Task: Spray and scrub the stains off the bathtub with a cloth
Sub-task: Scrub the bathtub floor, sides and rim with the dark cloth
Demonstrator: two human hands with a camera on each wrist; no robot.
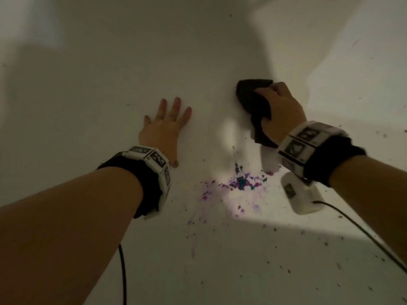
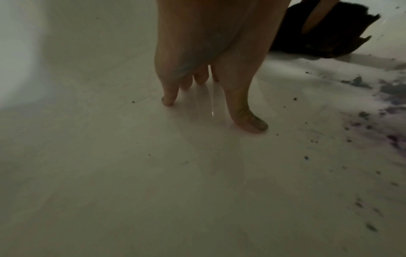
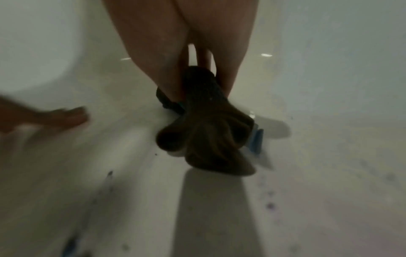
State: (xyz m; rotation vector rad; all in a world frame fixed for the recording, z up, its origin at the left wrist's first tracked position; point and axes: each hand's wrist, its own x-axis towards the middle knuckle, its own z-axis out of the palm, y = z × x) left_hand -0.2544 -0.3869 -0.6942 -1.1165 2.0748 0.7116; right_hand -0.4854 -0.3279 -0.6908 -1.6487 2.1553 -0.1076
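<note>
two hands are working in one white bathtub (image 1: 88, 62): the right hand (image 1: 279, 111) is gripping one dark cloth (image 1: 253, 100), the left hand (image 1: 164, 126) is pressing flat, fingers spread, beside one purple stain patch (image 1: 240, 183).

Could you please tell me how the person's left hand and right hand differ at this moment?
The left hand lies flat with straight, spread fingers on the bathtub floor and holds nothing; the right hand has curled fingers gripping a dark cloth. The left hand is beside the purple stains, the right hand beyond them. Both wear a wrist band.
</note>
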